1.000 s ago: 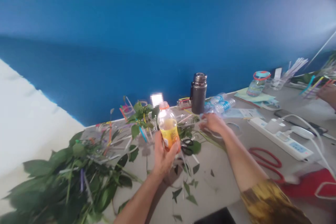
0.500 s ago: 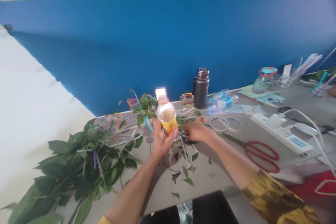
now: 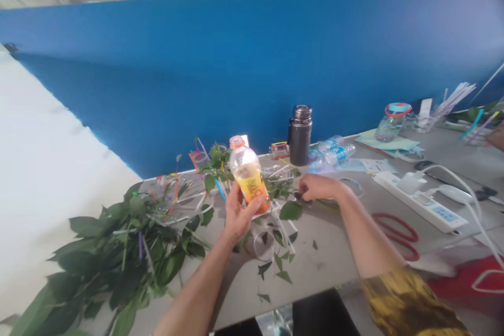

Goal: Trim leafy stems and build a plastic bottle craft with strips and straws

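Note:
My left hand point(image 3: 239, 215) is wrapped around a clear plastic bottle point(image 3: 249, 178) with a yellow-orange label and a pinkish-orange top, raised above the table and leaning slightly left. Low over the table to the bottle's right is my right hand point(image 3: 319, 188), its fingers curled together and pointing down. Whatever is between those fingers is hidden. A single green leaf point(image 3: 291, 210) lies between the two hands, beside white strips. Scissors with red handles point(image 3: 397, 233) lie partly behind my right forearm.
Leafy branches point(image 3: 114, 252) cover the table's left side. A dark thermos point(image 3: 300, 136), crumpled plastic bottles point(image 3: 334, 151) and a lidded jar point(image 3: 391, 123) stand or lie along the blue partition point(image 3: 252, 63). A white power strip point(image 3: 419, 202) with cables lies at the right.
My right hand has moved right, away from the bottle, over where an orange cap lay. A leaf now shows where that hand was. The bottle has tilted slightly left in my left hand.

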The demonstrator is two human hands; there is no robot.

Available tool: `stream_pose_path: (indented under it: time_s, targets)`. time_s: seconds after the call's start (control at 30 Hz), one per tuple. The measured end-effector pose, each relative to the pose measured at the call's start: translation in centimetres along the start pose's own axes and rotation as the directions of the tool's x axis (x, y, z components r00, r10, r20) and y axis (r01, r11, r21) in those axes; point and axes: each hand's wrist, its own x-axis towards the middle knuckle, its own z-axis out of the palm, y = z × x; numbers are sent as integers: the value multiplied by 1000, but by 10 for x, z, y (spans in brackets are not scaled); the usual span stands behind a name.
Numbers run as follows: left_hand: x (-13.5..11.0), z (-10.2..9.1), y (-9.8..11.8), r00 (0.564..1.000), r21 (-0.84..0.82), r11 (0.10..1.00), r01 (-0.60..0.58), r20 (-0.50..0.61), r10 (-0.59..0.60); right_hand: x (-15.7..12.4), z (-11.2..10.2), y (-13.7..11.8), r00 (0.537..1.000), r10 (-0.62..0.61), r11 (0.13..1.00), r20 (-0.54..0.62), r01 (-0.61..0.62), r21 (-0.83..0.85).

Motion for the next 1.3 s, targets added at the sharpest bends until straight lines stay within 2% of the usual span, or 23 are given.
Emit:
stream_pose_path:
  time_s: [0.03,0.07,0.13,0.2,0.23,0.3,0.33,0.4,0.47,0.53,0.63,0.77,0.9,1.0,1.1,1.3]
  targets:
    - [0,1,0,998,-62,997,40,46,-37,0,-2,11,999,-21,989,-43,27,145]
    - [0,3,0,992,-130,987,97,97,-84,0,-3,19,991,-39,943,-128,79,323]
    - [0,7,-1,965,-267,935,232,183,-187,3,-3,28,955,-40,744,-295,226,629]
    - [-1,9,-4,932,-380,857,349,233,-277,8,1,24,918,-50,557,-393,352,752]
    - [-1,10,-6,915,-423,815,396,252,-314,10,3,17,902,-73,423,-425,414,806]
    - [1,8,-9,879,-483,736,474,299,-370,12,9,0,888,-153,142,-433,453,880]
    - [3,7,-11,861,-505,699,507,327,-389,11,13,-10,888,-207,59,-411,431,900]
    - [6,3,-13,833,-542,633,553,375,-406,4,22,-26,890,-314,-15,-331,344,939]
    - [8,1,-15,811,-561,586,585,406,-421,-8,34,-38,881,-366,-61,-300,299,952]
    - [9,1,-16,799,-566,564,601,406,-444,-24,51,-45,891,-388,-100,-237,215,971]
    - [6,5,-15,789,-573,545,612,391,-474,-47,84,-52,894,-430,-83,-124,98,992]
    - [5,9,-15,773,-584,517,626,377,-510,-73,132,-60,907,-404,-56,-116,102,993]
    - [7,8,-15,755,-614,475,631,343,-559,-93,168,-72,930,-354,-107,-98,64,992]
    - [7,8,-15,751,-637,445,630,353,-557,-101,176,-82,951,-297,-107,-84,55,993]
    - [5,10,-13,754,-645,432,630,376,-539,-103,173,-90,963,-250,-102,-98,75,992]
    - [2,15,-8,727,-650,384,656,406,-553,-104,176,-87,962,-257,-165,-97,55,985]
